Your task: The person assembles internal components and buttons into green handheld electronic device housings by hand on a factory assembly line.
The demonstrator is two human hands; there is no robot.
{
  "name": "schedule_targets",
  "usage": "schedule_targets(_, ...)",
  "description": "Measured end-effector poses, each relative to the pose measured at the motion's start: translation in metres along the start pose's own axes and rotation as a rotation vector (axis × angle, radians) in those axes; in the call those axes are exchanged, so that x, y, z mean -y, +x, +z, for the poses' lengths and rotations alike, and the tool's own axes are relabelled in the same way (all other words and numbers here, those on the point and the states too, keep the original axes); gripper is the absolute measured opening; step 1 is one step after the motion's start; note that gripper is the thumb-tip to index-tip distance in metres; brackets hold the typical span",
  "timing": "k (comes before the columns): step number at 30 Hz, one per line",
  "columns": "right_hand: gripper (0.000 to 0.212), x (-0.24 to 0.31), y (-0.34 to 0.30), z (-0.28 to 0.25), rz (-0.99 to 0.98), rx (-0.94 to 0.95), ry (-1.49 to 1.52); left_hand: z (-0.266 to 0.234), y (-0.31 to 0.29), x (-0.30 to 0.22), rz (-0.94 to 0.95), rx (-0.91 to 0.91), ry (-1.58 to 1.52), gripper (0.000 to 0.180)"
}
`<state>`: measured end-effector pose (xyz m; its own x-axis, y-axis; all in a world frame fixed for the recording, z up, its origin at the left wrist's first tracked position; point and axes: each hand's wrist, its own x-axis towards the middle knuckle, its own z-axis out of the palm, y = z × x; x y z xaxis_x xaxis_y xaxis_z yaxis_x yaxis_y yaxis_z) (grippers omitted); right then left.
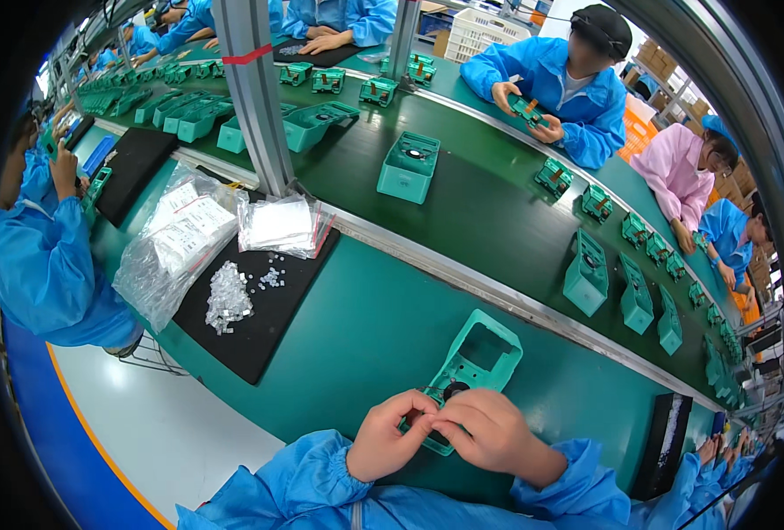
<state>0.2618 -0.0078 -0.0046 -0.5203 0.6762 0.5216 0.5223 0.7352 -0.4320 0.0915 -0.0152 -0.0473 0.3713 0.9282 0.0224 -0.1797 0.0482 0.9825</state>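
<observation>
A green plastic housing (487, 339) lies on the green bench in front of me, with a rectangular opening at its far end. Inside its near half sits a round black part (455, 389) with thin wires beside it. Over that near end, my left hand (392, 435) and my right hand (485, 431) meet with their fingertips pinched together. Whatever is between the fingers is too small or too hidden to make out. Both hands cover much of the housing's near end.
On a black mat (273, 327) to my left lies a pile of small clear pieces (229, 299) beside plastic bags (180, 234). Beyond a metal rail, a conveyor (489, 221) carries several green housings (409, 168). A metal post (255, 97) rises there. Co-workers (577, 79) sit around.
</observation>
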Motion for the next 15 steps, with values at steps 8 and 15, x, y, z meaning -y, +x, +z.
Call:
schedule_targets(8, 0.014, 0.012, -0.026, 0.006, 0.17, -0.112, 0.012, 0.007, -0.004, -0.001, 0.23, -0.016, 0.401, 0.005)
schedule_targets(15, 0.009, -0.031, -0.026, -0.02, 0.385, -0.028, -0.304, -0.022, -0.001, 0.015, 0.754, 0.27, 1.052, 0.024)
